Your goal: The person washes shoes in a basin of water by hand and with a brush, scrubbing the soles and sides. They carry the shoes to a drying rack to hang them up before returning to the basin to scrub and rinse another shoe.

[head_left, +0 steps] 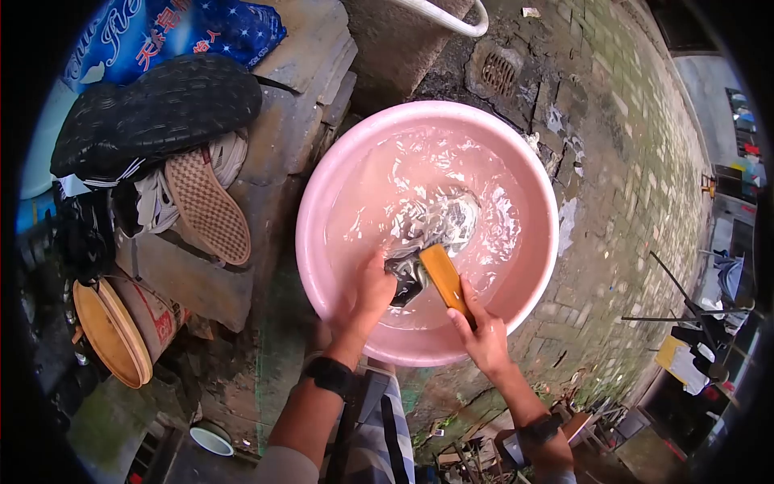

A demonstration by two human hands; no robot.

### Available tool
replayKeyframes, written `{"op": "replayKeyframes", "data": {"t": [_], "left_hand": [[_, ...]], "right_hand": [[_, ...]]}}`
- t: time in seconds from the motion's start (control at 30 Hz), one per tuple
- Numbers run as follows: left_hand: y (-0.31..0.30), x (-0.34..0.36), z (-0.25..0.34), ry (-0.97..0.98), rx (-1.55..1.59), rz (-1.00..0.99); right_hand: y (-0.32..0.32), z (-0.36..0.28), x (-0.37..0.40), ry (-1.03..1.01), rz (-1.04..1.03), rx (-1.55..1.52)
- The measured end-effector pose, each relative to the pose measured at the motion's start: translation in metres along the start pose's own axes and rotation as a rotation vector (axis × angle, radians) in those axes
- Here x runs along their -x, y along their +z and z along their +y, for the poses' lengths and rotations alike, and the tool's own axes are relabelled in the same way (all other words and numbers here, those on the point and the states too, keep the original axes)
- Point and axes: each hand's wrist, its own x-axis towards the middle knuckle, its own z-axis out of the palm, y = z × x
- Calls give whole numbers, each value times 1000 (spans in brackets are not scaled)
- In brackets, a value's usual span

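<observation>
Hands low over a pink basin (310, 210), both at work in it. On the near side, the left hand (367, 294), curled shut over the dark near end of a grey and white shoe (439, 222), fingertips dipped under the water (379, 185). Beside it, the right hand (484, 335), closed tight round the near end of a yellow brush (446, 278), thumb along the top. Brush slanted up and to the left, its far end pressed on the shoe. Shoe half sunk near the middle of the basin, ripples and glare all round it. Black watch (330, 375) on the left wrist, dark band (538, 427) on the right. Striped trousers (379, 440) just below, between the forearms.

Basin set on damp brick ground (637, 161), touching a stone slab (298, 89) on the left. On the slab, a black shoe (161, 105) turned sole up, a tan checkered sole (208, 206) leaning under it, a blue printed bag (161, 28) behind. Below the slab, a bucket (121, 327) lying on its side. Beyond the basin's far rim, a round drain grate (498, 73) and a bent white pipe (451, 18).
</observation>
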Motion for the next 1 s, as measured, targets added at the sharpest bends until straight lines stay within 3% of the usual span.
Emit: {"op": "replayKeyframes", "data": {"t": [0.07,0.13,0.17,0.2,0.27,0.3,0.37,0.4,0.43,0.53,0.6,0.63,0.67,0.7,0.77,0.8,0.87,0.9,1.0], "left_hand": [[0,4,1,88,-100,26],[-1,5,5,-3,-9,-23],[-4,6,10,126,-123,-85],[-1,5,6,130,-126,-87],[5,5,0,296,-265,62],[2,8,1,166,-256,-63],[-5,9,10,85,-245,-124],[-3,13,12,-10,-217,-187],[-2,13,9,107,-183,-124],[-4,3,-2,83,-42,-110],[3,-3,-24,77,-126,-41],[-7,-6,-13,-47,-67,-114],[-17,-9,0,-172,-10,-185],[-20,-10,3,-168,-11,-189],[-19,-6,5,-342,275,-302],[-13,-5,-4,-344,274,-311],[-5,-8,-16,-294,264,-282],[-2,-1,-23,-210,237,-257],[1,-1,-26,-54,314,-279]], "right_hand": [[17,-18,-22,299,-173,62],[32,-13,-55,267,-151,157],[42,-6,-69,182,-50,181],[47,-3,-84,95,49,207],[41,-18,-115,184,-71,375],[47,-13,-131,210,-71,418],[46,-11,-142,172,-19,415],[42,-9,-140,135,18,429],[41,-8,-139,157,85,319],[18,-20,-126,281,229,143],[14,0,-101,202,386,-94],[2,-10,-82,270,325,-169],[2,-9,-59,183,340,-211],[4,-8,-37,94,354,-248],[2,-24,4,149,162,-182],[8,-25,13,157,164,-180],[23,-28,16,35,124,48],[27,-27,5,123,72,119],[28,-12,-36,102,127,220]]}}
